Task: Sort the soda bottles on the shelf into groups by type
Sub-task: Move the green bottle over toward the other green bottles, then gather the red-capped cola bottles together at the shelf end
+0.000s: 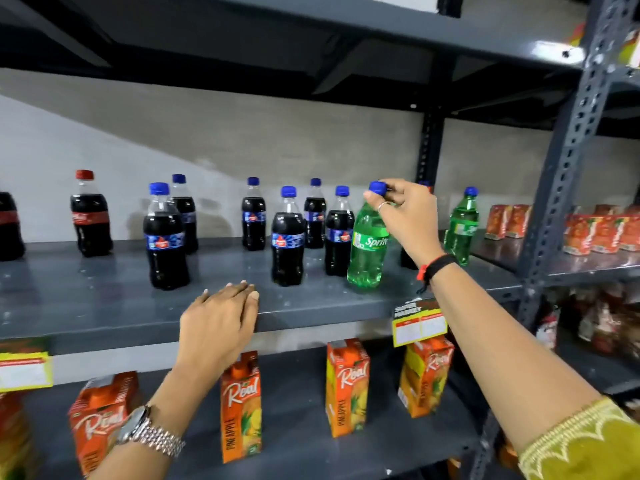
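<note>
My right hand point(407, 216) grips the blue cap of a green Sprite bottle point(367, 251), which tilts slightly near the front of the grey shelf point(104, 299). A second green bottle point(462, 226) stands further right. Several dark cola bottles with blue caps and blue labels stand in the middle, such as one at the front point(165, 237) and another point(287, 237). A red-capped cola bottle point(90, 214) stands at the left, and another dark bottle point(8, 226) is cut off by the left edge. My left hand point(220, 323) rests flat on the shelf's front edge, holding nothing.
Orange juice cartons point(346, 388) stand on the shelf below. Small red cartons point(505, 221) sit on the right end and on the neighbouring rack. A perforated metal upright point(561, 188) stands at the right. A yellow price tag point(419, 325) hangs on the shelf edge.
</note>
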